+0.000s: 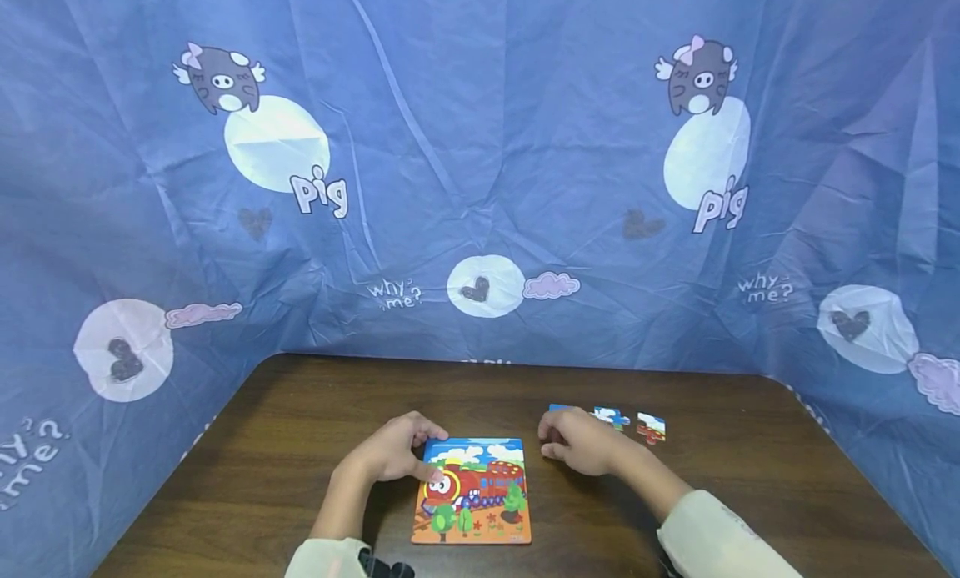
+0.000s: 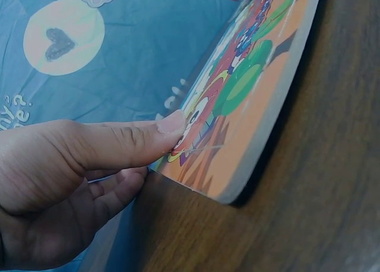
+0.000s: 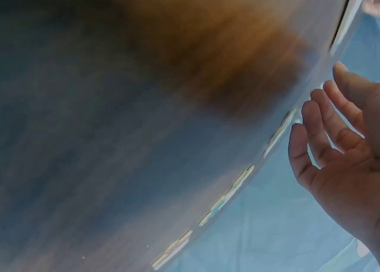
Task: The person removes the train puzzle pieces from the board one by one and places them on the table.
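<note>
A jigsaw puzzle board (image 1: 480,486) with a red cartoon train lies on the brown table at the centre of the head view. My left hand (image 1: 393,453) holds its left side, thumb on the picture and fingers at the edge. The left wrist view shows the thumb (image 2: 142,138) pressing on top near a corner. Right of the board is my right hand (image 1: 588,443), its fingers loosely bent with nothing between them in the right wrist view. Just beyond it lies a blue puzzle piece (image 1: 558,407), partly hidden by the hand.
Two more loose pieces lie behind the right hand: a blue-and-white one (image 1: 611,416) and a red-and-white one (image 1: 651,428). A blue cloth (image 1: 480,186) with pig prints hangs around the back and sides of the wooden table (image 1: 322,394).
</note>
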The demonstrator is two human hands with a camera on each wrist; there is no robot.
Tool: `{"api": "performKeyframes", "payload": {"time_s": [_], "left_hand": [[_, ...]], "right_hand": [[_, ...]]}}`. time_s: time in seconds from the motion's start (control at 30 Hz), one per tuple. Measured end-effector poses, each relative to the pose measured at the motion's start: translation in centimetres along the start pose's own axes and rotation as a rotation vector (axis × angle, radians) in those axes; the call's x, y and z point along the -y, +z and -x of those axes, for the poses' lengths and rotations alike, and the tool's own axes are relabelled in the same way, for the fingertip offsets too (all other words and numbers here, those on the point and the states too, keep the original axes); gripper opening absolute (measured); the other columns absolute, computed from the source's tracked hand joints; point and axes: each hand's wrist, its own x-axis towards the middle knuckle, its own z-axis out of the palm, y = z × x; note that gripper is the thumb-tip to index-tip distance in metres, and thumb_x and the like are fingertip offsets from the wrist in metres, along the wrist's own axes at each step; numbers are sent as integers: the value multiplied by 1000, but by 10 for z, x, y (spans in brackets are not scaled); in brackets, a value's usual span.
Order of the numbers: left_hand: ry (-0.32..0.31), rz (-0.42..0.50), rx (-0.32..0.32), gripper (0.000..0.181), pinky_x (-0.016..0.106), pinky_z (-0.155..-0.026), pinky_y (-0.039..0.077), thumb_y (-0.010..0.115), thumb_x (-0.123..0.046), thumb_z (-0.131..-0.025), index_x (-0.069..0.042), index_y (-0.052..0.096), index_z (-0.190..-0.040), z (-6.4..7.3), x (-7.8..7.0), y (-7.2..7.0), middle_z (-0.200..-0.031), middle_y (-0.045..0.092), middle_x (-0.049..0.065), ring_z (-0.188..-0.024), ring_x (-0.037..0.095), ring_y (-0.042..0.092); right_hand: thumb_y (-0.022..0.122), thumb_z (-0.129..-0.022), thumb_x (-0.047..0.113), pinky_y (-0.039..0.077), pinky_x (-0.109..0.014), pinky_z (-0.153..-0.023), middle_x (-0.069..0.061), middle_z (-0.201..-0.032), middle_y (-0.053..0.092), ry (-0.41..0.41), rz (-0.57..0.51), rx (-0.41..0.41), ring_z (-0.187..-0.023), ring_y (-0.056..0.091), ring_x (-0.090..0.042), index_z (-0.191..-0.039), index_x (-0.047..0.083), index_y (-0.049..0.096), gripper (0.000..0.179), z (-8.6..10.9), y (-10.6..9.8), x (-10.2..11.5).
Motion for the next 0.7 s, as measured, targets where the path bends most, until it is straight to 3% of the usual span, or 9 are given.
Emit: {"api": "performKeyframes", "payload": {"time_s": [0.33,0.7], "left_hand": [[4,-5,-1,48,49,-95,49,96,-17,-70,-13,76,-113,0,1,0,-109,62,2,-101,22,57],[-11,-8,4,48,51,-95,49,96,-16,-70,-13,76,-113,0,-2,0,-109,61,3,-101,23,56]], "right_hand": [[70,-99,25,43,-25,-62,13,-80,52,-80,64,70,-68,47,-4,-107,16,67,12,7,10,26],[71,-97,35,49,-23,-75,8,-101,60,-149,62,74,-83,50,-2,-118,12,70,31,12,25,41]]}}
